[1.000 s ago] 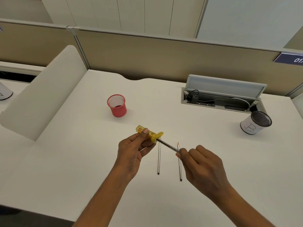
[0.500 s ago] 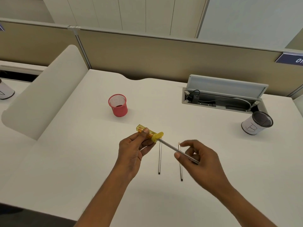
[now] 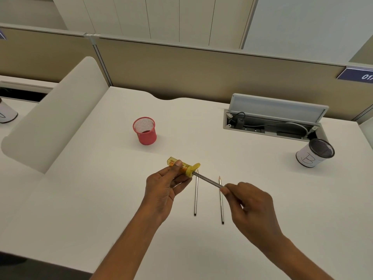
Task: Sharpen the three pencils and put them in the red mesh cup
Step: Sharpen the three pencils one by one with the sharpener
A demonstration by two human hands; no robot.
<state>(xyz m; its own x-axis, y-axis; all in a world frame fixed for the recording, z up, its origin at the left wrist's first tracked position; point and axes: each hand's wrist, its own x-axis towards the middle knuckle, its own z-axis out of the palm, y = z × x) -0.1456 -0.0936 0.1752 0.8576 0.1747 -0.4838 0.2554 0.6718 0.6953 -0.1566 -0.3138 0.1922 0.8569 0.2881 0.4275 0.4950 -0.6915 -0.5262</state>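
Note:
My left hand (image 3: 164,188) grips a yellow pencil sharpener (image 3: 182,166) above the white desk. A grey pencil (image 3: 207,180) has its tip inside the sharpener, and my right hand (image 3: 250,207) pinches its rear end. Two more grey pencils lie on the desk below: one (image 3: 195,199) under the sharpener, the other (image 3: 221,203) to its right with a sharp point facing away from me. The red mesh cup (image 3: 145,130) stands upright and looks empty, farther back and to the left.
A white cup with a black mesh rim (image 3: 314,155) stands at the right. Behind it an open cable tray (image 3: 270,126) with its lid raised is set into the desk. A white divider panel (image 3: 54,116) borders the left side, a beige partition the back.
My right hand's fingers opened and slid back along the pencil, then closed on it again nearer the sharpener. My left hand and the sharpener stayed in place.

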